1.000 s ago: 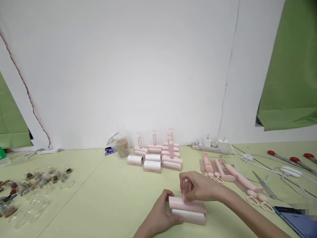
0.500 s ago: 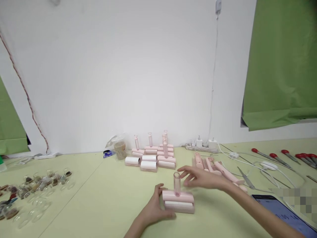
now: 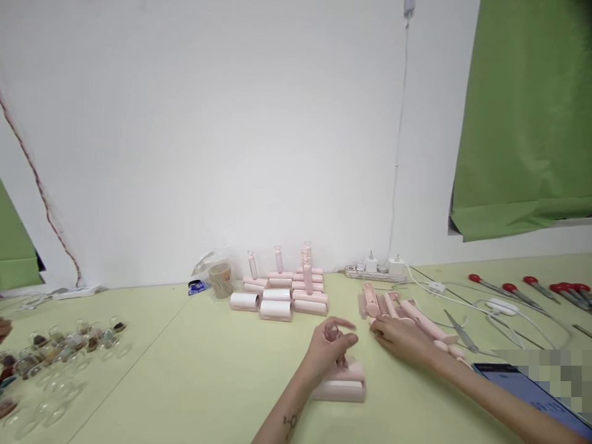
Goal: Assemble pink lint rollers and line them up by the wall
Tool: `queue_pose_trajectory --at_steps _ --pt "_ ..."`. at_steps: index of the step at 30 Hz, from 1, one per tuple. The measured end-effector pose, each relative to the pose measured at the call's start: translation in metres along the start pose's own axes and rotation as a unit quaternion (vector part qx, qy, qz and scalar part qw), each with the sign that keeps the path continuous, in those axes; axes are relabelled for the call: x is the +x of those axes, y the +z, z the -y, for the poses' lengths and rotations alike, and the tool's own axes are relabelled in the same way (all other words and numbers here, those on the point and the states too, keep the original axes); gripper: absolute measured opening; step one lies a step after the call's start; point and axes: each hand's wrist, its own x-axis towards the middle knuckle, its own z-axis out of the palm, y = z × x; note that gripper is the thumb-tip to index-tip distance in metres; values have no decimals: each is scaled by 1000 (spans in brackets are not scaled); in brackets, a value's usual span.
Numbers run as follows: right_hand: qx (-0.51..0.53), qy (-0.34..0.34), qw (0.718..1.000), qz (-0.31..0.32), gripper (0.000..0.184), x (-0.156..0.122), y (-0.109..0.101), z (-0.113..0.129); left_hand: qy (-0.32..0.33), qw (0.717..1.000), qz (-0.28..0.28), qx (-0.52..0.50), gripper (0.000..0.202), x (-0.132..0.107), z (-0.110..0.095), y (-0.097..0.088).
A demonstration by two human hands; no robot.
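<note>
In front of me a pink lint roller [image 3: 345,390] rests on the table, its clear tube handle standing upright. My left hand [image 3: 329,345] is wrapped around that handle, with the tube's open top showing between the fingers. Over to the right, my right hand [image 3: 402,338] reaches into a pile of loose pink parts [image 3: 386,303]. Its fingers are bent down onto the small pieces at the near side, and whatever lies under the fingertips is mostly hidden.
Several more pink rollers [image 3: 309,302] stand behind, by a plastic tub [image 3: 221,280]. To the right are a power strip [image 3: 377,275], cables, a blade-like tool [image 3: 462,333], red-handled tools [image 3: 531,282] and a phone [image 3: 531,394]. Small glass domes [image 3: 65,345] sit left. At the left edge another hand [image 3: 4,328] shows.
My left hand has gone from the roller's left side up to its tube handle and closed around it. My right hand has moved away from the tube, rightward to the loose pink parts.
</note>
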Motion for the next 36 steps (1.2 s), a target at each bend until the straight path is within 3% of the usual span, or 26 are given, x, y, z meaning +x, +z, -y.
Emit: queue_pose_trajectory --at_steps 6,11,15,19,23,25,28,30,36 --pt "84 8 996 36 20 -11 16 14 -16 999 -15 36 42 1 6 -2" --pt "110 -21 992 54 33 -14 1 10 -28 998 16 44 41 0 0 -5" --pt "155 -64 981 100 28 -10 -1 2 -36 998 38 40 40 -1 -4 -6" --pt "191 -13 981 39 26 -1 3 4 -35 998 42 32 38 -1 -2 -7" --pt "254 17 965 -66 33 10 -14 37 -30 998 42 30 34 0 0 -7" --pt "316 -7 946 -79 34 14 -28 62 -30 998 42 31 32 0 0 -7" --pt "390 -67 918 -38 27 16 -42 95 -38 998 39 36 25 0 0 -7" --pt "378 -89 922 -13 24 16 -47 108 -44 998 33 41 19 1 0 -7" --pt "339 -118 933 21 18 16 -54 110 -40 998 38 36 13 1 0 -8"
